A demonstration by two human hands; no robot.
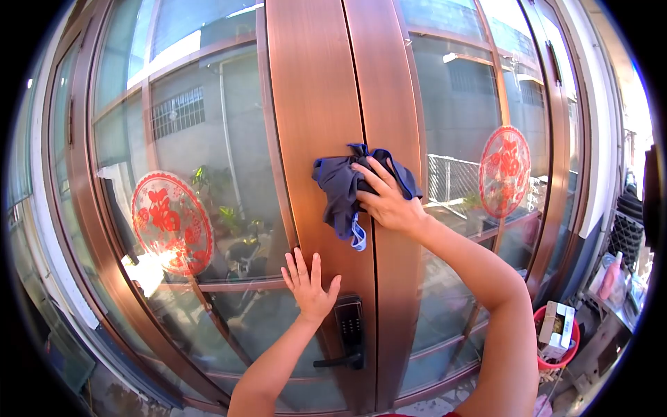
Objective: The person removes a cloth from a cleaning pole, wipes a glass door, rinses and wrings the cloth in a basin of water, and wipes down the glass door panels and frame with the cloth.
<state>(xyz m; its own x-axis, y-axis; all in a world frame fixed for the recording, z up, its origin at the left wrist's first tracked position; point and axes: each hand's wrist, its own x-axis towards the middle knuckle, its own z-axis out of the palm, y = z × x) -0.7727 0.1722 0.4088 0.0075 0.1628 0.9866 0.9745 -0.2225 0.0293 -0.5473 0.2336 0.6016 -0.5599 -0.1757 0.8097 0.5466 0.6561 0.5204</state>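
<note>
Bunched under my right hand (390, 201) is a dark blue-grey cloth (338, 182) with blue edging, pressed against the copper-brown double door (313, 83) near its centre seam. A light blue loop of the cloth hangs below. My left hand (310, 286) rests with fingers spread on the left door panel, lower down and close to the glass edge. It holds nothing. Just right of and below that hand is a black keypad lock (349, 323) with a lever handle (338, 362).
Round red paper decorations stick to the left glass (172, 222) and the right glass (504, 172). At lower right stand a red bucket (576, 340) with a white box (556, 323) on it and a pink bottle (611, 274) on a stand.
</note>
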